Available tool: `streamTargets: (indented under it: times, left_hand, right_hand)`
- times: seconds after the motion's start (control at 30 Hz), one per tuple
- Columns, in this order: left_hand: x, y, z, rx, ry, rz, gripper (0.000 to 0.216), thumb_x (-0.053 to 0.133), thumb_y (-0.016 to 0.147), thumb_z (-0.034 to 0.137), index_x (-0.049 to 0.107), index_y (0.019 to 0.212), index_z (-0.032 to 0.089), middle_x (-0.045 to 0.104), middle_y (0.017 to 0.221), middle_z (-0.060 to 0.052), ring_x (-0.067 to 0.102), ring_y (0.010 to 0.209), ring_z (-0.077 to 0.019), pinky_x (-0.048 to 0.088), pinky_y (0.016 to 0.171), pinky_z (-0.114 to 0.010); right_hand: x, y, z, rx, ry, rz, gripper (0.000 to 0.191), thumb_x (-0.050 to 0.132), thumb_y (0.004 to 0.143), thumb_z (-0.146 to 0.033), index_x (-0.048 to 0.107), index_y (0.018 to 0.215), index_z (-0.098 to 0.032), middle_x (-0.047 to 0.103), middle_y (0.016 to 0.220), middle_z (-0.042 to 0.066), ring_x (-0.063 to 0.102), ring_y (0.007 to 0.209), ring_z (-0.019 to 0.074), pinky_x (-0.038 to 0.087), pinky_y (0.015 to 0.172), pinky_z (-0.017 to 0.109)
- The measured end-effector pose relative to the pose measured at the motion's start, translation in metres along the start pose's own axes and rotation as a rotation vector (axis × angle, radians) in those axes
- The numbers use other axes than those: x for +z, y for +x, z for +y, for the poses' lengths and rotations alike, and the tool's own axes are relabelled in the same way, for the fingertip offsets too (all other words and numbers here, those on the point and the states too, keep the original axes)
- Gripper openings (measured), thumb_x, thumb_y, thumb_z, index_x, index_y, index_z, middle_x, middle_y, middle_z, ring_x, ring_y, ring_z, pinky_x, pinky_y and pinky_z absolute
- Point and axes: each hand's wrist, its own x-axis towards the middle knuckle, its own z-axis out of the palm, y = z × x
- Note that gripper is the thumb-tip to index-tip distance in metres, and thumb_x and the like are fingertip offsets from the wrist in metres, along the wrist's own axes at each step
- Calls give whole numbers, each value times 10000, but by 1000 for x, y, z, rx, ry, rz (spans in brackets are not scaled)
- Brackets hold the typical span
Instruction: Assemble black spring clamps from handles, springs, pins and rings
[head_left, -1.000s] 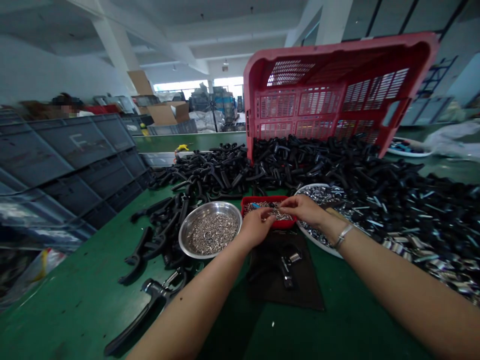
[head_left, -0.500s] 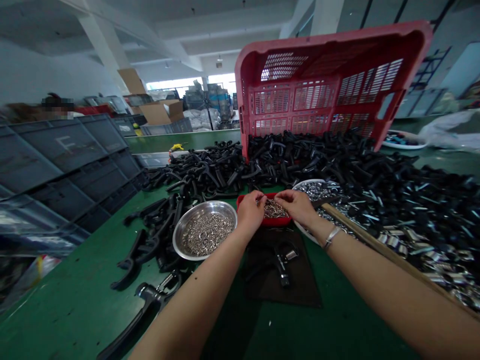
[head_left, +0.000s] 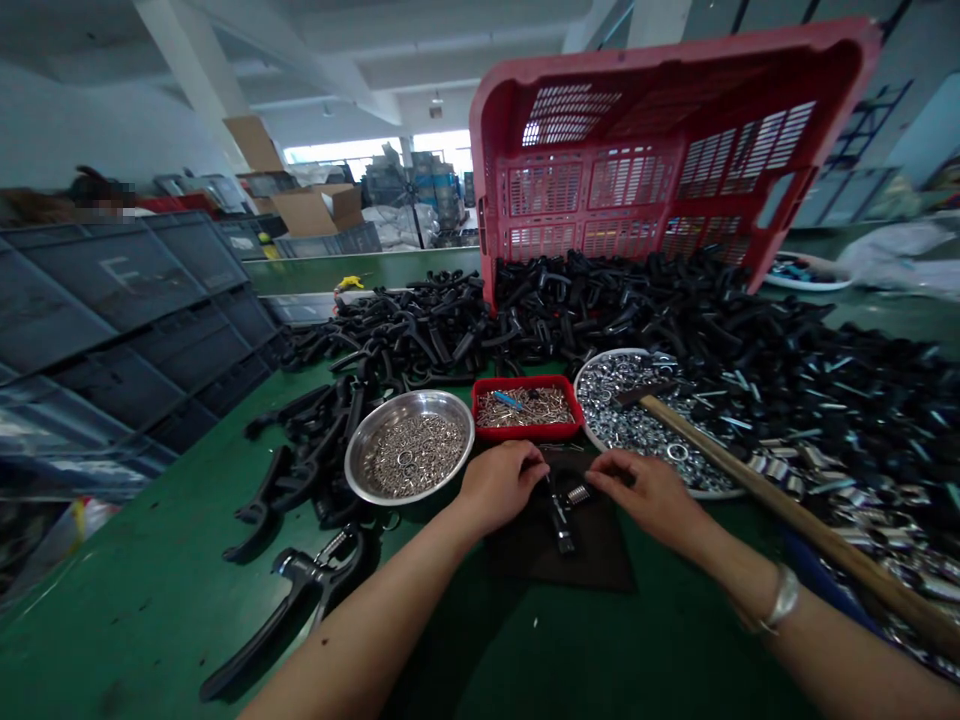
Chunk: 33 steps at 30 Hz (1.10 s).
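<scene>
At the lower centre of the frame, a black clamp part [head_left: 560,512] with a small metal spring lay on a dark mat [head_left: 600,560] on the green table [head_left: 150,610]. The left hand [head_left: 499,487] rested at the part's left with its fingers curled in and their tips touching its upper end. Whether they gripped it could not be told. The right hand [head_left: 651,495] sat just right of the part, fingers loosely bent and tips near the spring. A grip could not be told there either.

Just above the hands stood a red tray [head_left: 527,433] of small metal pieces. A steel bowl [head_left: 358,440] of rings stood to its left. A white dish [head_left: 583,385] of nuts stood to its right, with a wooden-handled hammer [head_left: 750,478] lying across it. Behind them, a heap of black handles [head_left: 637,310] spilled from a tipped red crate [head_left: 660,150].
</scene>
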Motion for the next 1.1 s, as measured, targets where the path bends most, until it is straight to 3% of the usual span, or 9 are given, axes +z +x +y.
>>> streamTargets:
  times: [0.17,0.37,0.53,0.77,0.87,1.0,1.1]
  left_hand:
    - [3,-4,4,8,89,-34,174,473,818,349,581,893,236,618,923,8,571,814,-165,420,685,-268]
    - [5,-6,10,9,192,-16,177,443,835,351,553,910,235,596,930,7,568,804,-154,424,666,-260]
    - [6,-12,15,134,351,-39,203,394,858,343,540,923,218,569,939,-15,563,790,-160,426,621,-264]
    - [11,-17,14,202,404,0,225,350,880,320,558,893,237,563,986,-7,528,826,-161,414,618,-261]
    - [8,-24,15,262,420,5,321,364,852,471,576,909,236,560,1052,-15,490,909,-198,422,671,-292]
    - [5,-36,15,277,397,-12,695,408,646,745,538,1081,219,525,1152,-67,466,955,-244,424,747,-349]
    - [6,-39,15,257,401,-39,753,483,604,732,496,1152,215,503,1193,-74,481,954,-248,434,745,-348]
  right_hand:
    - [10,-5,6,-41,-21,64,185,474,799,-345,580,755,-200,628,702,10,573,655,153,418,604,269]
    - [2,-9,1,-101,-142,68,138,469,802,-287,563,747,-200,615,716,19,570,677,156,412,625,273]
    - [-1,-8,-3,-110,-240,36,142,457,814,-265,571,777,-189,618,744,32,571,712,165,412,650,278]
    - [-6,-4,-9,-126,-449,-41,145,441,817,-214,578,799,-173,615,796,64,571,766,181,410,691,287]
    - [-8,-3,-15,-151,-510,-93,138,451,808,-196,587,806,-174,619,802,60,574,775,179,403,696,281]
    - [-5,-3,-22,-127,-626,-131,150,454,798,-185,602,818,-182,618,785,60,576,733,188,392,633,280]
    - [-5,-4,-21,-108,-578,-111,155,445,809,-194,598,809,-175,619,792,63,577,744,179,393,653,272]
